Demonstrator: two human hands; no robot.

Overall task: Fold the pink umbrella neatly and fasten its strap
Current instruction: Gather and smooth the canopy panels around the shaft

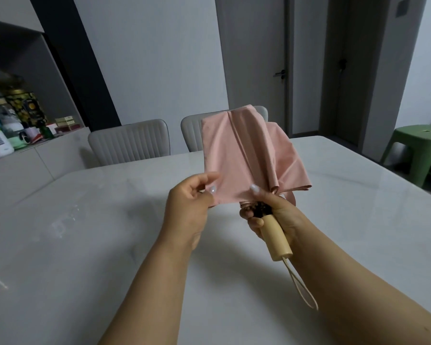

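The pink umbrella (244,155) is collapsed and held upright above the white table (85,220), its canopy loose in wide flaps. My right hand (269,210) grips it where the canopy meets the pale wooden handle (276,237), thumb pressing the fabric. A thin wrist loop (301,287) hangs from the handle's end. My left hand (192,202) pinches the lower left edge of one fabric panel and holds it out flat. A narrow pink strap (292,200) hangs behind my right hand, unfastened.
Two pale upholstered chairs (132,143) stand at the table's far side. A sideboard on the left carries tins and boxes (23,120). A green plastic stool (418,150) sits at the right, near a closed door (254,66).
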